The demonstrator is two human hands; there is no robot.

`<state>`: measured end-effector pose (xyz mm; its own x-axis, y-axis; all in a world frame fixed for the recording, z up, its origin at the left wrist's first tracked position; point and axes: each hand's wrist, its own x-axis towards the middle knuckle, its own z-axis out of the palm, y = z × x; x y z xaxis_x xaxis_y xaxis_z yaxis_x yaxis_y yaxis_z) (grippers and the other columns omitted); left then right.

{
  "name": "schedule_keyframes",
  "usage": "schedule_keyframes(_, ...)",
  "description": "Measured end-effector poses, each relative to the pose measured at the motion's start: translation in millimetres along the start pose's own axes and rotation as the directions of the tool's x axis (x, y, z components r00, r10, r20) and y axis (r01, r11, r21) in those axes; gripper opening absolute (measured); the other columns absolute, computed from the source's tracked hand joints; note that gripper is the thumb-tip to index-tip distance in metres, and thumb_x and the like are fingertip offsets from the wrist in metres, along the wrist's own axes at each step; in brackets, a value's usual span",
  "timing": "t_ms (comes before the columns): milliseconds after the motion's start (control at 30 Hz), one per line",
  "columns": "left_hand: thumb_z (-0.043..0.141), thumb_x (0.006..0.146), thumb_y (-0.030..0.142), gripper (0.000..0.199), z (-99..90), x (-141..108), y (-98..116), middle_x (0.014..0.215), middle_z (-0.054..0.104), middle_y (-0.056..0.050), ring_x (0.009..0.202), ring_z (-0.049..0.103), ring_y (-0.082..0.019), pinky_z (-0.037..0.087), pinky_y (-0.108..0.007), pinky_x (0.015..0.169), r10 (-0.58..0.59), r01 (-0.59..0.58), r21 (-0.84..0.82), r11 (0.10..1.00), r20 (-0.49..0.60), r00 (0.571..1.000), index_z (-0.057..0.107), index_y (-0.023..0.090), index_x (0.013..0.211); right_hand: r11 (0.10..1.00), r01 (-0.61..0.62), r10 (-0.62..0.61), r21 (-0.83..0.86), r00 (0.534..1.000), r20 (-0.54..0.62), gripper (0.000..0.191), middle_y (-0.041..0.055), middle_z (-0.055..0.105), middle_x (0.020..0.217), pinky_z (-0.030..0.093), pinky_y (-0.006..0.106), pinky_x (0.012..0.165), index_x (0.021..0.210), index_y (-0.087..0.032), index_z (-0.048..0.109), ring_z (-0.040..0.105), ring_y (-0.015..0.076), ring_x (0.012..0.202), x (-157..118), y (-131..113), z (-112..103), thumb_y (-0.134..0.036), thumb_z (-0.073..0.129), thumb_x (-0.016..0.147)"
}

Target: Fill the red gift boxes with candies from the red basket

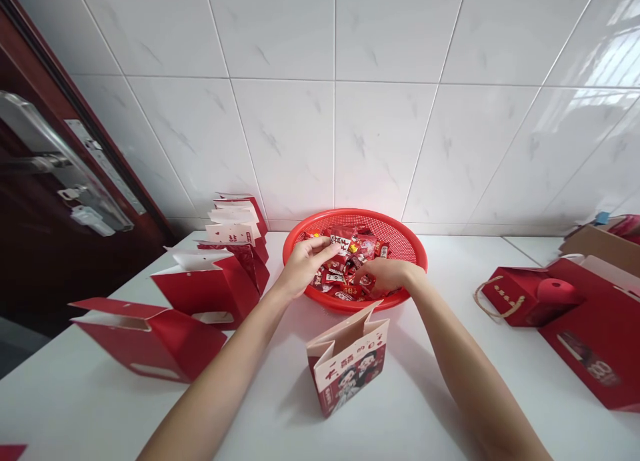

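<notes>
A red perforated plastic basket (pixel 417 247) stands against the wall, with wrapped candies (pixel 345 277) in red and other colours heaped inside. Above the heap's left part, my left hand (pixel 309 264) pinches a red candy packet (pixel 341 245) with white lettering between thumb and fingers. My right hand (pixel 387 274) reaches down into the right side of the heap; its fingertips are hidden among the wrappers. Just in front of the basket, between my forearms, an upright paper gift bag (pixel 350 374) with a printed cartoon couple stands with its top open.
Several red paper gift bags (pixel 215 287) stand in a row on the left of the white table (pixel 265 414). At right are a small red box (pixel 525 294) with a rope handle, a larger red bag (pixel 595 341) and a cardboard box (pixel 600 247). The tiled wall (pixel 380 147) bounds the back.
</notes>
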<state>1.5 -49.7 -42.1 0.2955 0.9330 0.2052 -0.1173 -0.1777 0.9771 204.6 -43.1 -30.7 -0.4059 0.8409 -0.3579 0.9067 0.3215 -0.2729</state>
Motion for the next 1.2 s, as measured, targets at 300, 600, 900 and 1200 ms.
schedule_keyframes(300,0.089,0.067,0.051,0.042,1.0,-0.8,-0.3,0.089,0.078,-0.006,0.084,0.072,-0.022,0.057,-0.035,0.085,0.005,-0.008,-0.076,0.997,-0.046,0.999,0.079,0.016,0.089,0.945,0.235,-0.147,0.228,0.927,-0.346,0.037,0.0022,0.070,0.090,0.050,0.030,0.073,0.109,-0.022,0.068,0.067,0.0219,0.086,-9.2,11.4,-13.3,-0.031,0.082,0.076)
schedule_keyframes(600,0.092,0.060,0.051,0.044,3.4,-0.5,2.0,0.091,0.079,-0.005,0.089,0.072,-0.023,0.058,-0.033,0.082,-0.023,0.009,-0.106,0.994,-0.137,0.990,0.080,0.017,0.086,0.470,0.546,-0.169,0.694,0.827,-0.536,0.034,0.0032,0.075,0.090,0.057,0.029,0.065,0.108,-0.020,0.056,0.071,0.0159,0.067,-28.7,21.9,-21.0,-0.045,0.071,0.089)
schedule_keyframes(900,0.094,0.056,0.054,0.051,4.6,2.1,0.9,0.092,0.079,-0.006,0.088,0.072,-0.022,0.059,-0.035,0.084,-0.019,0.006,-0.083,0.997,-0.159,0.987,0.080,0.017,0.086,0.377,0.578,-0.192,0.724,0.813,-0.549,0.033,0.0058,0.076,0.098,0.060,0.030,0.071,0.104,-0.019,0.062,0.074,0.0170,0.076,-25.0,13.5,-20.1,-0.045,0.075,0.089)
schedule_keyframes(1200,0.094,0.058,0.050,0.046,3.3,3.0,-3.0,0.091,0.079,-0.005,0.090,0.073,-0.024,0.060,-0.035,0.081,0.025,-0.054,-0.152,0.987,-0.187,0.982,0.079,0.017,0.088,0.357,0.632,-0.218,0.688,0.772,-0.597,0.024,0.0032,0.067,0.097,0.060,0.035,0.079,0.094,-0.018,0.062,0.071,0.0182,0.086,-19.7,-1.0,-15.6,-0.036,0.077,0.086)
